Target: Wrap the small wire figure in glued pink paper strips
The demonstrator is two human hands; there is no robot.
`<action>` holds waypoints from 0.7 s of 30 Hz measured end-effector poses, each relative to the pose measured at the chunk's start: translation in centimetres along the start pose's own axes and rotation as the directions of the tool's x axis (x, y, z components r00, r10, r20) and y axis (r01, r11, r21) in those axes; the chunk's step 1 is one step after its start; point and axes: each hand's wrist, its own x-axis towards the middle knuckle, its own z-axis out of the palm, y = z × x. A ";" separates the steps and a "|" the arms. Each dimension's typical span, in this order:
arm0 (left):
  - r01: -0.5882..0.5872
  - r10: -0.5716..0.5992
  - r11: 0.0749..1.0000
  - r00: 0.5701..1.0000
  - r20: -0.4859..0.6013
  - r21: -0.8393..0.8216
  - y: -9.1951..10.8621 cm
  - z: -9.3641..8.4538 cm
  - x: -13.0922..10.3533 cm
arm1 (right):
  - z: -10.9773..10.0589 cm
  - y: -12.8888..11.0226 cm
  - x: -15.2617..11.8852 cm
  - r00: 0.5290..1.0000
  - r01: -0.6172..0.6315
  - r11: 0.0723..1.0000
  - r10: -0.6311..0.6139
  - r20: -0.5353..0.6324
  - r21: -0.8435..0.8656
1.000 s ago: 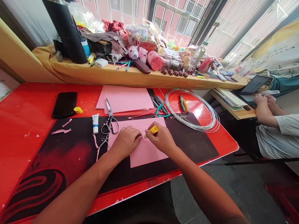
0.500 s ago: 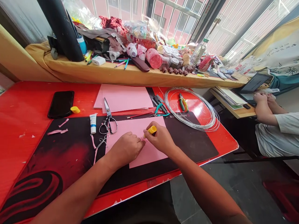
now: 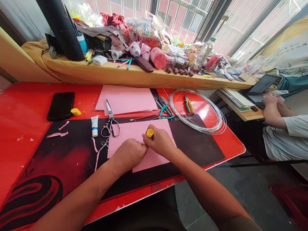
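Observation:
My right hand (image 3: 160, 141) is closed round a yellow glue stick (image 3: 149, 133), which is tilted with its yellow end facing up. Touching it at the fingertips, my left hand (image 3: 132, 152) is pinched closed over a pink sheet of paper (image 3: 151, 162); what its fingers hold is hidden. Left of the sheet, scissors (image 3: 111, 123) and a white tube (image 3: 94, 126) lie on the black mat (image 3: 199, 144). Beside them is a twisted wire piece (image 3: 103, 146) partly wrapped in pink strips. The yellow cap (image 3: 75, 111) rests by a phone (image 3: 61, 106).
More pink sheets (image 3: 130, 99) lie at the back. Teal-handled pliers (image 3: 163, 112), a wire coil (image 3: 216, 123) and green-yellow pliers (image 3: 189, 105) are to their right. A crowded sill (image 3: 115, 75) runs behind the red table (image 3: 14, 128). Another person's arm (image 3: 274, 114) is at far right.
My right hand has moved slightly left with the glue stick, now meeting my left fingertips. The glue stick stands more upright. The view has shifted a little.

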 end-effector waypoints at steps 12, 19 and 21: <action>0.053 -0.052 0.998 0.997 0.063 -0.017 0.3 -0.5 0.1 | 1.1 0.6 1.6 0.996 0.048 0.997 -0.043 -0.080 0.060; 0.071 -0.068 0.997 0.995 0.076 -0.036 0.3 -0.7 -0.1 | -0.5 1.5 0.6 0.982 0.053 0.946 0.009 -0.191 0.320; 0.080 -0.078 0.997 0.993 0.084 -0.016 0.4 -0.8 0.0 | -0.9 1.5 -0.1 0.991 0.036 0.939 0.011 -0.133 0.342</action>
